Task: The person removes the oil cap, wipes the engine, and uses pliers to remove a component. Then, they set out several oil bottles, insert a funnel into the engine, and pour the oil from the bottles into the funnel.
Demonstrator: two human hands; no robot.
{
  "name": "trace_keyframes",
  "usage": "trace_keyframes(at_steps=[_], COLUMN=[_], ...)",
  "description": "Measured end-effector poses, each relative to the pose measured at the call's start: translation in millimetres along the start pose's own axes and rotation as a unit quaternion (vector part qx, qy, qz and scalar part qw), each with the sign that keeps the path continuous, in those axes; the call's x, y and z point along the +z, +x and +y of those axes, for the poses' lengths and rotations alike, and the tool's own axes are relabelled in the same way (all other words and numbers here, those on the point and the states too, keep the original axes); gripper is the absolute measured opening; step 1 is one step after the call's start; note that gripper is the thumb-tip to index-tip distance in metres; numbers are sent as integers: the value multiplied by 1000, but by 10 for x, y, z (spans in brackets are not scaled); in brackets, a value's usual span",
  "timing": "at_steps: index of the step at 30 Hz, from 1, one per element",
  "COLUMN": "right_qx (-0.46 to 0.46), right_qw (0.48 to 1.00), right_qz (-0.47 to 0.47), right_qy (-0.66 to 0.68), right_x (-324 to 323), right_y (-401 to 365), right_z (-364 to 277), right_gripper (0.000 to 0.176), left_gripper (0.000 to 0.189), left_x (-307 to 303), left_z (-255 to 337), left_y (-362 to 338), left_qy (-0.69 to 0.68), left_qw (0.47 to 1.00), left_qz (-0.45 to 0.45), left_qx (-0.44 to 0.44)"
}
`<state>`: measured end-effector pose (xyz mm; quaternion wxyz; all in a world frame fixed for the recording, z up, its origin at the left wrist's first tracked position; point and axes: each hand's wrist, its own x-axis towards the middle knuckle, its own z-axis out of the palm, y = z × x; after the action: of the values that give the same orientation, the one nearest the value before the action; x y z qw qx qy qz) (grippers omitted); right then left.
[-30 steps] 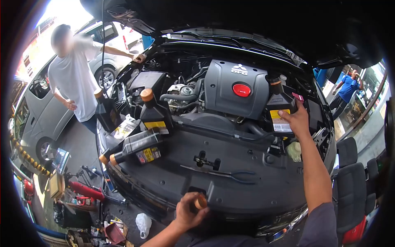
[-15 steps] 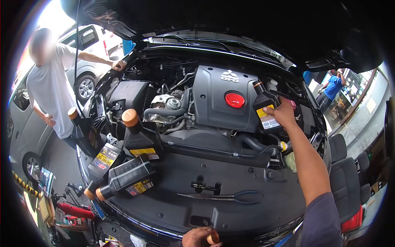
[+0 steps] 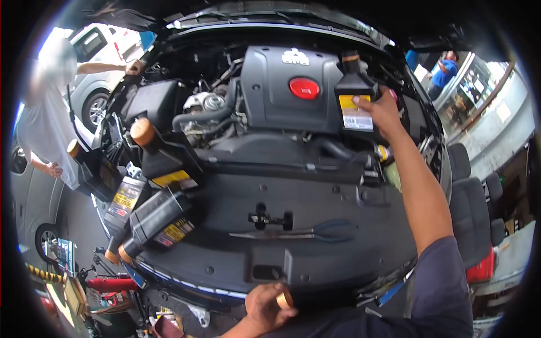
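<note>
My right hand point(image 3: 384, 112) is wrapped round a black oil bottle point(image 3: 356, 84) with a yellow-and-white label, holding it over the right side of the engine bay. A copper-coloured band shows at the bottle's neck. Low in the view, my left hand point(image 3: 264, 307) grips an orange bottle cap point(image 3: 284, 300) near the front edge of the car. Long-nosed pliers point(image 3: 293, 234) lie across the black front panel point(image 3: 225, 242), just below a small black latch point(image 3: 271, 218). The grey engine cover point(image 3: 270, 101) with its red oval badge sits left of the held bottle.
Several more oil bottles stand or lie at the panel's left, including a lying bottle point(image 3: 160, 219) and a bottle with an orange cap point(image 3: 169, 160). A person in a white shirt point(image 3: 48, 124) leans a hand on the car's left edge. A person in blue point(image 3: 443, 73) stands behind right.
The whole view has shifted, with the engine bay now higher in the frame. My right hand still holds the bottle. More of my left hand and its cap shows.
</note>
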<state>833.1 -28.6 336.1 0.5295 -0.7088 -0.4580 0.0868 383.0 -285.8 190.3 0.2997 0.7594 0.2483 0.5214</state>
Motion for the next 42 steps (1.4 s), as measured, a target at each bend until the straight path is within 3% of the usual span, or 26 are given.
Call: trace_keyframes(at_steps=[3,6,10,12,15,21,29,35,39,42], right_qx=[10,1,-8,6,9,35,47,16,-43,-36], right_qw=[974,952,947,945,935,898,925,948,955,945], right_qz=[-86,-76,-106,-133,-123,-131,-171,-215,-233,-277], right_qy=[208,296,303,299,332,419,337,234,178,169], right_x=[-286,-613,-1170,-1390,-1522,-1558,-1591,-1708,-1787,-1842], right_y=[-437,-1007,-1635,-1884,-2170,-2459,-2452,-2319,-2202,-2125], right_z=[13,-10,182,310,563,1070,919,791,723,632], right_gripper=[92,85,82,91,104,114,124,129,128,129], left_gripper=[61,54,51,54,53,55,55,54,58,61], left_x=[-38,-119,-441,-521,-600,-545,-438,-43,397,748], left_z=[89,133,117,9,-157,-478,-392,-256,-854,-1422], left_y=[66,222,702,954,1161,1200,1232,2006,2727,3262], left_qy=[16,-7,167,224,327,349,377,312,247,259], left_qw=[1000,999,985,972,932,914,913,940,960,959], left_qz=[5,10,-25,-13,-83,-117,-87,-115,-104,-84], left_qx=[-19,-38,-31,-70,-132,-169,-130,-83,-85,-81])
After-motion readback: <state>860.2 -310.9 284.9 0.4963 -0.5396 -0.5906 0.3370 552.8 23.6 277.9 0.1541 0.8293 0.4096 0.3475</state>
